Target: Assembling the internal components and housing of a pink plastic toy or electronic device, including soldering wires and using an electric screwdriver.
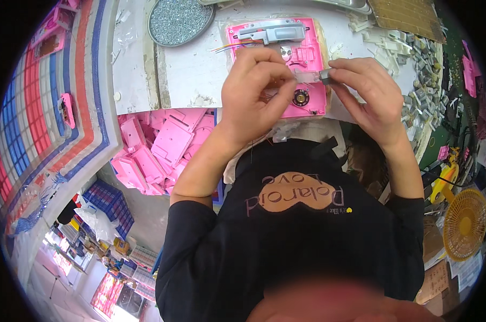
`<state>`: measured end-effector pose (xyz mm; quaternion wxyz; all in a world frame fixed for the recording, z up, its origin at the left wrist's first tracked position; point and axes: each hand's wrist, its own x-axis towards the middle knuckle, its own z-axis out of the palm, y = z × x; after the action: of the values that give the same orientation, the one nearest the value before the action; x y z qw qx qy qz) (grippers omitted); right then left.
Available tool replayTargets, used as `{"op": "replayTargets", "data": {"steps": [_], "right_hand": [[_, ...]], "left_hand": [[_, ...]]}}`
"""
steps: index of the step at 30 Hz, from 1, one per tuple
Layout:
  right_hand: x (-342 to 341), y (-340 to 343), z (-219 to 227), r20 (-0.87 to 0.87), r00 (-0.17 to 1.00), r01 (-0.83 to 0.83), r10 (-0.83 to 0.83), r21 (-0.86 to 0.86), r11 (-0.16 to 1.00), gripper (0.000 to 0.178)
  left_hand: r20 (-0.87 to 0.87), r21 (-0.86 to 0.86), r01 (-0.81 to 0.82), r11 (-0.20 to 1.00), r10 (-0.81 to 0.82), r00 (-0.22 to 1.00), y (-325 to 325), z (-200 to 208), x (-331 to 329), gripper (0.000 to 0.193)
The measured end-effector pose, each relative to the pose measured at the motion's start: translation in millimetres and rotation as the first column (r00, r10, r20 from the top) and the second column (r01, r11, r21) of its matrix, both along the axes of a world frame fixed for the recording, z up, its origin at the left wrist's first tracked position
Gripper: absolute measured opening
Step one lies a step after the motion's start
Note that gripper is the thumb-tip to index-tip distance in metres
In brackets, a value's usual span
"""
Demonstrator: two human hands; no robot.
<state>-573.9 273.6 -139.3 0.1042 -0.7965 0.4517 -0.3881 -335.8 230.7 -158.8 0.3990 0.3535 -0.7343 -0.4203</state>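
Bright, even light whitens the table; the black shirt looks dark. Glare washes out patches at lower left. The striped sheet bends toward the black fisheye rim, and blur smears the bottom centre.

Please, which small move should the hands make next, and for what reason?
Probably steady the clear piece with the left hand while the right hand gently adjusts the small grey piece it grips: the two pieces appear end to end above the open pink casing, and whether they are fully joined cannot be seen.
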Motion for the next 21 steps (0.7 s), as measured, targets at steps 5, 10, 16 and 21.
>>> {"op": "replayTargets", "data": {"steps": [5, 10, 16, 21], "right_hand": [[4.7, -0.6, 1.5, 0.005, 1.000, -0.008, 0.008, -0.008, 1.000, 0.036], [8.9, 0.1, 2.7, 0.005, 1.000, -0.026, 0.026, -0.009, 1.000, 0.036], [9.4, 1.9, 4.7, 0.006, 0.998, -0.056, 0.056, -0.044, 0.997, 0.036], [9.8, 2.9, 5.3, -0.003, 0.996, -0.086, 0.086, -0.057, 0.995, 0.037]], "left_hand": [[0.067, -0.222, 0.052, 0.974, -0.038, 0.997, 0.0, -4.5, -7.0, 0.021], [0.079, -0.225, 0.032, 0.974, -0.014, 0.997, 3.6, -2.8, -9.4, 0.020], [0.082, -0.262, 0.058, 0.963, -0.037, 0.996, 3.8, -0.7, -7.5, 0.022], [0.096, -0.322, 0.068, 0.944, -0.039, 0.995, 2.9, -5.1, -7.7, 0.024]]}}
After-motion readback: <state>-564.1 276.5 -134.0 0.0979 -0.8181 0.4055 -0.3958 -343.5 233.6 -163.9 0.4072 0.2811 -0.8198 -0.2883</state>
